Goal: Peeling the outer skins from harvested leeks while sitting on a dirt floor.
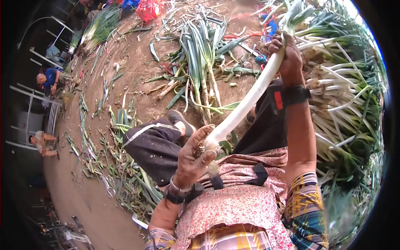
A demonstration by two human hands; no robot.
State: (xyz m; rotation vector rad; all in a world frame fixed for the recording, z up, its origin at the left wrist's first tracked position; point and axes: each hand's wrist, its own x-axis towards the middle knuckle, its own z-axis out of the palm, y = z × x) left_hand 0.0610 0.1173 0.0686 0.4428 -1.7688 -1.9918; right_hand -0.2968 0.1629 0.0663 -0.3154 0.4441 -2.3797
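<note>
A long leek (254,89) slants across the space in front of me, its white shaft running from lower left to upper right. My right hand (287,56) is wrapped round the upper shaft, just below where the green leaves begin. At the lower root end, my left hand (193,156) has its thumb and fingers on either side of the base, with some roots at the fingers. Wristbands sit on both wrists. A pile of leeks (333,89) lies on my right, roots toward me. Ahead on the ground is a loose heap of leeks with green leaves (202,54).
Stripped leaves (125,171) litter the soil (104,221) on my left. A red bag (150,9) and another bunch of leeks (102,27) are at the far left. Blue and red ties (262,58) lie ahead. Two people, one in blue (51,79), are at the left edge.
</note>
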